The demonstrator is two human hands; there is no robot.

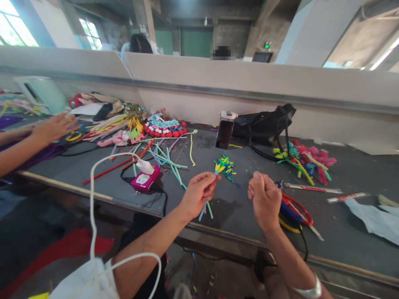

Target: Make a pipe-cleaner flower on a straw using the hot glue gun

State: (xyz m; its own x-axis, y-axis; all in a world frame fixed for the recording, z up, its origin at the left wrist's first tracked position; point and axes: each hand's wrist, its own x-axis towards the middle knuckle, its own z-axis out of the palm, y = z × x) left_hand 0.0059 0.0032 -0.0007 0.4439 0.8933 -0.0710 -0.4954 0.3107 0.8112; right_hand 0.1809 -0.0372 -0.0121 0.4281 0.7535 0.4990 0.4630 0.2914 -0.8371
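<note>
My left hand (198,193) pinches a small flower of fuzzy craft stems (219,168) between thumb and fingers. Its petals are yellow above a light blue base, and blue and green stem ends hang below my fingers. Just behind it lies a loose pile of short blue, green and yellow pieces (230,165). To the right, my right hand (264,198) is raised above the table with its fingers curled in and the thumb on top. Whatever those fingers may hold is hidden. Beside that wrist are a blue tool with a cord (290,211) and a red looped handle (308,216).
A magenta power adapter (145,180) with a white cable stands left, near mint craft stems (174,164). Behind are a phone (225,133), a black bag (264,124) and fuzzy flowers (311,160). Another person's hand (56,128) is at far left. A low partition (249,81) runs behind.
</note>
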